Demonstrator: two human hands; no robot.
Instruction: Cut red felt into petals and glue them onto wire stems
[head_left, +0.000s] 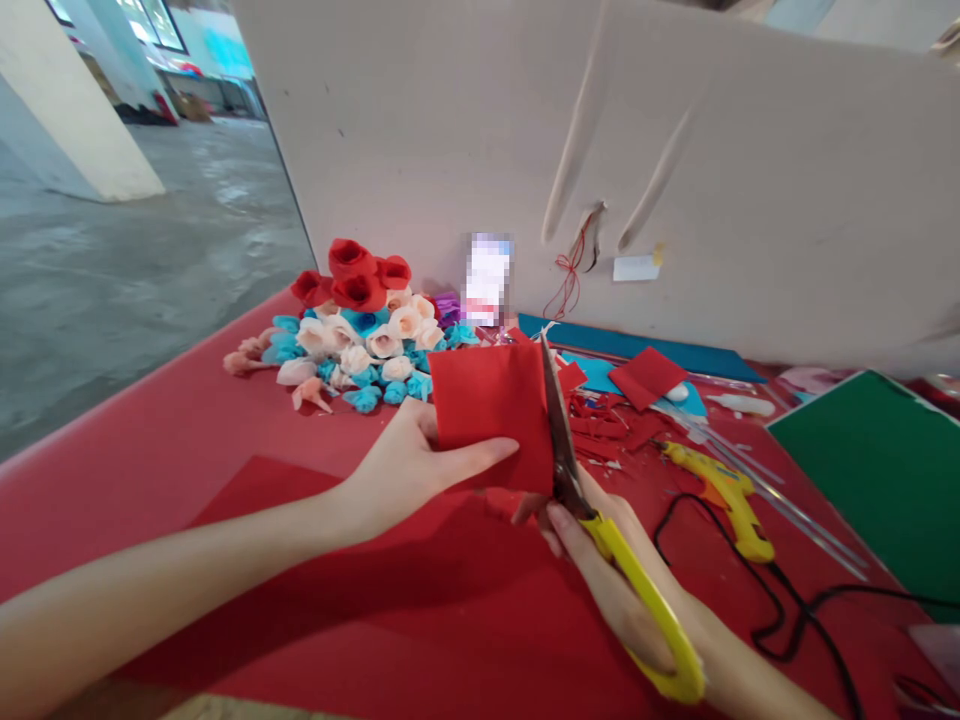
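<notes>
My left hand (420, 450) grips a square of red paper (491, 400), its thumb lying across the front and the other fingers behind. Scissors (568, 455) with yellow handles are in my right hand (611, 580). Their dark blades point away from me along the right edge of the red square. Whether the blades are parted is hard to make out. Beneath both hands a large red sheet (360, 620) lies on the red tabletop (97, 480).
Red, white, blue and pink paper flowers (367, 330) are heaped at the back left. A lit phone (489, 278) leans on the grey panel (435, 130). Red scraps (600, 425), a yellow glue gun (724, 490) with black cord, clear sticks (780, 500) and a green board (881, 470) lie right.
</notes>
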